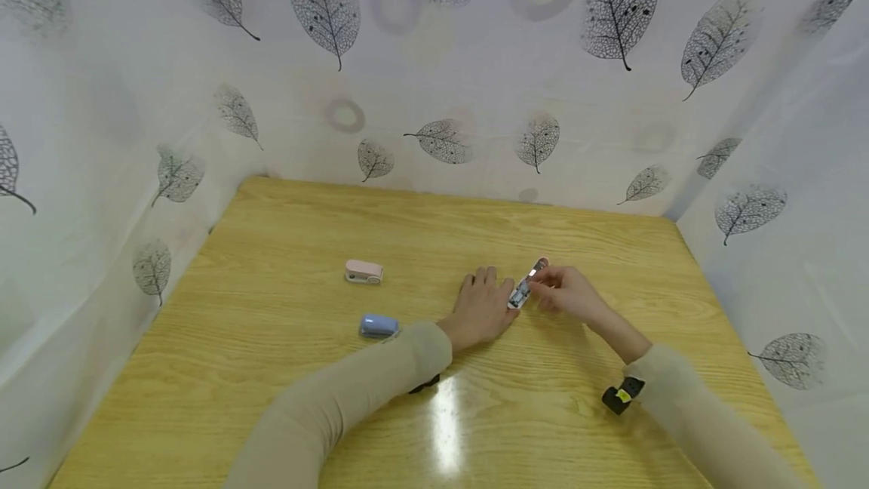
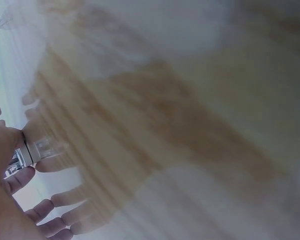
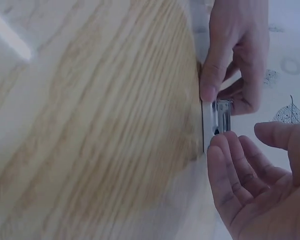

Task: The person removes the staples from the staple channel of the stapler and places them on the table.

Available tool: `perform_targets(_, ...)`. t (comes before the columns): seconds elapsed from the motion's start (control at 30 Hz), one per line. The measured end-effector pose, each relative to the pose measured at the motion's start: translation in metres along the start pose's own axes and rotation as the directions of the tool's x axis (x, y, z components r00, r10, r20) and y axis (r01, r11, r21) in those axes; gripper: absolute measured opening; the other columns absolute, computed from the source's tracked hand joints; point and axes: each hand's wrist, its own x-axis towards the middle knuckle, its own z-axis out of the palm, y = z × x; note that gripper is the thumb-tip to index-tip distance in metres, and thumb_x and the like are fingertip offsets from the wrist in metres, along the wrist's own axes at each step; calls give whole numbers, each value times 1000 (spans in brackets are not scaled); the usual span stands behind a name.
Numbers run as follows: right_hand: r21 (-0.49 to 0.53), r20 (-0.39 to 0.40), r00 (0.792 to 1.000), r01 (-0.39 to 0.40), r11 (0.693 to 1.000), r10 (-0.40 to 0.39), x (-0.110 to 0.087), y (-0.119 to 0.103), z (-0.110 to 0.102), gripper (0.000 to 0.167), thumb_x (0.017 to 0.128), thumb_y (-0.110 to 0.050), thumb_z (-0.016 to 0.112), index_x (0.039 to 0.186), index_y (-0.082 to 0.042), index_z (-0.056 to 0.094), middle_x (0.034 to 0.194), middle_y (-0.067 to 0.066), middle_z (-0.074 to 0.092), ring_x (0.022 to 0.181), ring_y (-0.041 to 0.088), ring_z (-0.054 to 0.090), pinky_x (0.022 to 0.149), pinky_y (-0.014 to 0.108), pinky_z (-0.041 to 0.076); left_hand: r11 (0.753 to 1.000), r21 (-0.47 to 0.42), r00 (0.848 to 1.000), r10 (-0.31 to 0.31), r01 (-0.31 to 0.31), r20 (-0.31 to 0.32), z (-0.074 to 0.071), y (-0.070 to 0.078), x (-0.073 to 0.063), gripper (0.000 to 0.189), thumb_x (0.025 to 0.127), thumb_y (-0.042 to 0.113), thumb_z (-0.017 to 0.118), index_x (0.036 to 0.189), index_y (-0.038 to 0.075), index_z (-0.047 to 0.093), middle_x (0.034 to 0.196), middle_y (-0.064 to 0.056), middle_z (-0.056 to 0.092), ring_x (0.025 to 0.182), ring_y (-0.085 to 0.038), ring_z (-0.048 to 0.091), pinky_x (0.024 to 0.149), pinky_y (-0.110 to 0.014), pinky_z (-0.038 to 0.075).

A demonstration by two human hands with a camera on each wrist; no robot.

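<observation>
A small stapler (image 1: 520, 296) lies opened out on the table, its white body and metal inside showing, with a pinkish tip at its far end. My left hand (image 1: 480, 309) holds its near end between thumb and fingers. In the right wrist view, the left thumb presses the white side of the stapler (image 3: 208, 125). From the right, my right hand (image 1: 569, 294) touches the metal part with its fingertips, the thumb (image 3: 272, 134) standing apart. Only a slice of the stapler (image 2: 22, 159) shows in the left wrist view.
Left of my hands are a pink and white stapler (image 1: 363, 272) and, nearer, a blue stapler (image 1: 378, 325) beside my left sleeve. The glossy wooden table (image 1: 271, 247) is bordered by leaf-patterned curtains (image 1: 448, 81) at the back and sides.
</observation>
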Motion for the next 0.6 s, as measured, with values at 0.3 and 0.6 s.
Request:
perform_targets(0.3, -14, -12, 998, -54, 998, 53, 6, 3, 11, 27, 105, -14, 64, 116, 10, 68, 93, 16, 70, 66, 12, 66, 56, 27, 55, 1000, 22, 1000, 9, -8, -5, -4, 1, -2, 45, 106, 58, 51, 134, 23, 55, 122, -5, 57, 111, -22, 55, 95, -39, 49)
perform_targets(0.6, -77, 15, 997, -69, 995, 70, 12, 4, 13, 26, 106, -15, 62, 112, 8, 72, 83, 14, 75, 62, 12, 66, 55, 29, 57, 1000, 27, 1000, 11, -11, -6, -6, 1, -2, 45, 106, 59, 52, 133, 23, 57, 122, -6, 58, 111, -22, 56, 95, -40, 50)
